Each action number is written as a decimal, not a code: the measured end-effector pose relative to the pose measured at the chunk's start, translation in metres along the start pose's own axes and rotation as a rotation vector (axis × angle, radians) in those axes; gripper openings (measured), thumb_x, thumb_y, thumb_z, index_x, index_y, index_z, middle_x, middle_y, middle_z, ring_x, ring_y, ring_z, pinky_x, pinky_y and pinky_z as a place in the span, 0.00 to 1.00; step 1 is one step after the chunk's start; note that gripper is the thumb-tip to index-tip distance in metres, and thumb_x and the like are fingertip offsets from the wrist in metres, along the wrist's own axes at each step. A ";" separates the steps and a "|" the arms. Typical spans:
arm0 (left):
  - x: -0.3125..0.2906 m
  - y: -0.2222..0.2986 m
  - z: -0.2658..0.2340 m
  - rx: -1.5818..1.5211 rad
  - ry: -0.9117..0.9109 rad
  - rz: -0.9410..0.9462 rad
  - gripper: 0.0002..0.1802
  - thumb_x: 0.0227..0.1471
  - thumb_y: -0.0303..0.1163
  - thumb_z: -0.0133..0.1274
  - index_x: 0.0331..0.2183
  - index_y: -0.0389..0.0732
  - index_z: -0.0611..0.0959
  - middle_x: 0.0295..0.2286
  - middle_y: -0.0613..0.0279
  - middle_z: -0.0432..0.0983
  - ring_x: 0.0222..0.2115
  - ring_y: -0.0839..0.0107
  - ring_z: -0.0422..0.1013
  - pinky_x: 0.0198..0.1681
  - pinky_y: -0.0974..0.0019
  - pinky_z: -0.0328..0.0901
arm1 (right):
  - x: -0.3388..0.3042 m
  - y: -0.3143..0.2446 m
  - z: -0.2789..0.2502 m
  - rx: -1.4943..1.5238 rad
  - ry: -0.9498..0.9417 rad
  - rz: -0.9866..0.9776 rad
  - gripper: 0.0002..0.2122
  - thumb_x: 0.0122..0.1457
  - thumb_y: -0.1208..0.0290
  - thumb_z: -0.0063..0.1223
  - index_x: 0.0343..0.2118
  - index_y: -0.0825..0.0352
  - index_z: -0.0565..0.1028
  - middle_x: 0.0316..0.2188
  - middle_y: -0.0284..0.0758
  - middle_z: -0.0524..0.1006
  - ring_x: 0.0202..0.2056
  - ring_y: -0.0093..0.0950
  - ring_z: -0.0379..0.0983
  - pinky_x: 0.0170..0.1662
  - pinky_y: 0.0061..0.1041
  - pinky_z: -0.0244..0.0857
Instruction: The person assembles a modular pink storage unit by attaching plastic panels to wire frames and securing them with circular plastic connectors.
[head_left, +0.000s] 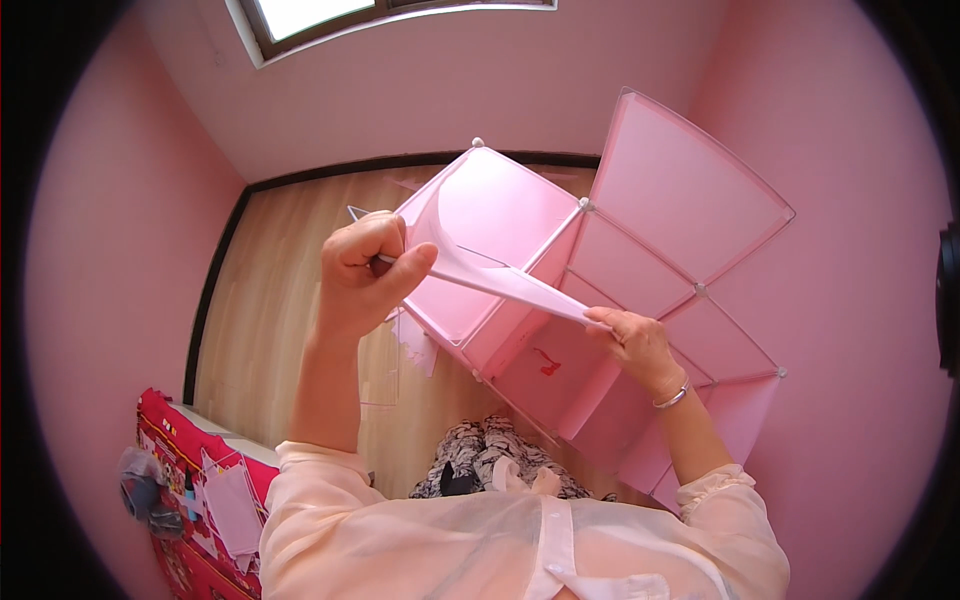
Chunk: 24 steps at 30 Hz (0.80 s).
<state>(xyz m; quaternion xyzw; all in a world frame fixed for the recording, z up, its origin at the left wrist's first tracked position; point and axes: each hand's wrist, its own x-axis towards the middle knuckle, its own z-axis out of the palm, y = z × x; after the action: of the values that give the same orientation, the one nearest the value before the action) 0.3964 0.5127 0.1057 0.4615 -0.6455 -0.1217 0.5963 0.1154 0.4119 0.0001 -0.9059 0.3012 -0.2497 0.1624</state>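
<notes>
A pale pink wire-framed plastic panel (505,284) is stretched between my two hands, seen nearly edge-on. My left hand (365,262) is closed in a fist around its left end, thumb along the edge. Lower down, my right hand (640,345) pinches the other end; a bracelet circles that wrist. Near the left hand, part of the sheet curls upward. Behind and below the panel stands a pink cube storage rack (525,205), partly hidden by it. White round connectors (584,204) join its wire frames.
A tall pink panel section (690,165) rises at the right near the wall. Something small and red (548,362) shows inside the rack. Torn pink scraps (416,345) lie on the wooden floor (270,270). At lower left, a red patterned cover (180,450) bears panels (235,510) and a plastic bag (145,480).
</notes>
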 end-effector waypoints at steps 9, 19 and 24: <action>-0.043 -0.028 0.012 0.112 0.098 0.305 0.15 0.28 0.15 0.45 0.09 0.40 0.57 0.11 0.67 0.60 0.17 0.74 0.54 0.21 0.73 0.49 | 0.087 -0.040 0.045 0.478 -0.154 -0.403 0.30 0.46 0.57 0.50 0.50 0.63 0.55 0.50 0.43 0.56 0.52 0.38 0.50 0.53 0.33 0.46; -0.107 -0.068 -0.021 -0.177 0.379 -0.018 0.10 0.32 0.16 0.42 0.09 0.35 0.61 0.12 0.68 0.56 0.17 0.78 0.51 0.19 0.75 0.46 | 0.177 -0.089 0.116 0.247 -0.625 -0.772 0.08 0.47 0.61 0.48 0.27 0.59 0.72 0.21 0.34 0.73 0.28 0.30 0.69 0.36 0.27 0.61; -0.184 -0.099 -0.078 0.050 0.788 -0.333 0.10 0.35 0.19 0.44 0.09 0.35 0.65 0.10 0.73 0.54 0.14 0.83 0.49 0.18 0.77 0.44 | 0.185 -0.044 0.148 0.349 -0.294 -0.893 0.04 0.47 0.72 0.48 0.24 0.65 0.71 0.19 0.36 0.72 0.23 0.32 0.69 0.26 0.26 0.62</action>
<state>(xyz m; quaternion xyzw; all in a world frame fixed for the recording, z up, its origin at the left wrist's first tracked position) 0.4844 0.6256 -0.0655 0.5851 -0.2878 -0.0149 0.7580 0.3455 0.3507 -0.0365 -0.9312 -0.1883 -0.2112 0.2297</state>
